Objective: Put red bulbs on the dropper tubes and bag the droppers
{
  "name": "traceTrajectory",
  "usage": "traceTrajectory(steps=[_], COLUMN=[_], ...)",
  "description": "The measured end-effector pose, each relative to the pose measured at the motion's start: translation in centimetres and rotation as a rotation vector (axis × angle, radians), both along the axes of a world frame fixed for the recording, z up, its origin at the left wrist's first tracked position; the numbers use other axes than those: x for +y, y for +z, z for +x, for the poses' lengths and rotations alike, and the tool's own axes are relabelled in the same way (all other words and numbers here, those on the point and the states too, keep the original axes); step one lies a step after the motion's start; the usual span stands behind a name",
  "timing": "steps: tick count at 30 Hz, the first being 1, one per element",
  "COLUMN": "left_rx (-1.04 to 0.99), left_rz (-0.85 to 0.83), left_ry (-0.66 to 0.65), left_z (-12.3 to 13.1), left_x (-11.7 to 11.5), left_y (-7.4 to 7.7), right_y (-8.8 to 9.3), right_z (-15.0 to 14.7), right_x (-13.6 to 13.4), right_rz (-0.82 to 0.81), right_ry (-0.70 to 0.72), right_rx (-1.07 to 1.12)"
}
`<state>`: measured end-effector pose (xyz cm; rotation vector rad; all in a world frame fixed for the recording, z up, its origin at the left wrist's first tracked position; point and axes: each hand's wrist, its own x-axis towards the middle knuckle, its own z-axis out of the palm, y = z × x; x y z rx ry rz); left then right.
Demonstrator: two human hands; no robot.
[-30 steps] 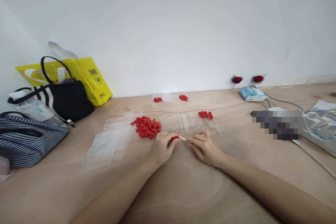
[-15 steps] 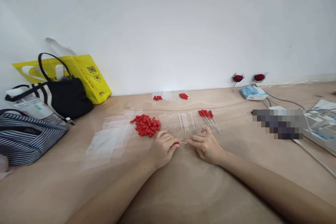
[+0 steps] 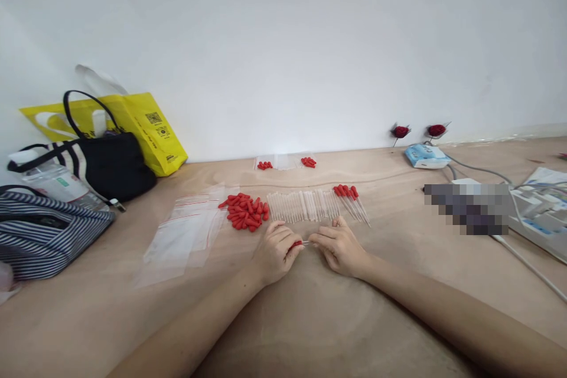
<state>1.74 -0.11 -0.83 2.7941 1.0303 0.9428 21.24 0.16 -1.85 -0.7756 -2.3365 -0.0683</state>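
My left hand (image 3: 278, 251) is closed on a red rubber dropper bulb (image 3: 297, 243), mostly covered by the fingers. From the bulb, a thin clear dropper tube (image 3: 305, 243) runs to the fingertips of my right hand (image 3: 337, 247), which pinch it. How deep the tube sits in the bulb is hidden. Just beyond my hands lies a row of clear dropper tubes (image 3: 301, 207). Left of that row is a pile of red bulbs (image 3: 244, 212). At its right end, several tubes with red bulbs fitted (image 3: 353, 204) lie side by side.
Clear zip bags (image 3: 181, 236) lie at left, and bags with red bulbs (image 3: 283, 162) by the wall. Striped (image 3: 53, 236), black (image 3: 115, 165) and yellow (image 3: 155, 136) bags stand far left. A blue tissue pack (image 3: 426, 156), red roses (image 3: 436, 130) and cables (image 3: 531, 269) are at right.
My right hand has moved slightly left, closer to my left hand. Less of the tube shows between them. The view has shifted a little.
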Motion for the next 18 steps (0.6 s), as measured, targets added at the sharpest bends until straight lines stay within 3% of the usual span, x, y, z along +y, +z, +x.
traceTrajectory(steps=[10,18], left_rx=[-0.063,-0.057], left_rz=[-0.061,0.038], left_ry=[0.06,0.004], left_z=[-0.47,-0.84], left_x=[0.18,0.25], left_y=[0.47,0.3], right_y=[0.22,0.29], right_z=[0.4,0.93], right_x=[0.24,0.16], right_rz=[-0.042,0.031], right_ry=[-0.018,-0.064], right_rx=[0.033,-0.01])
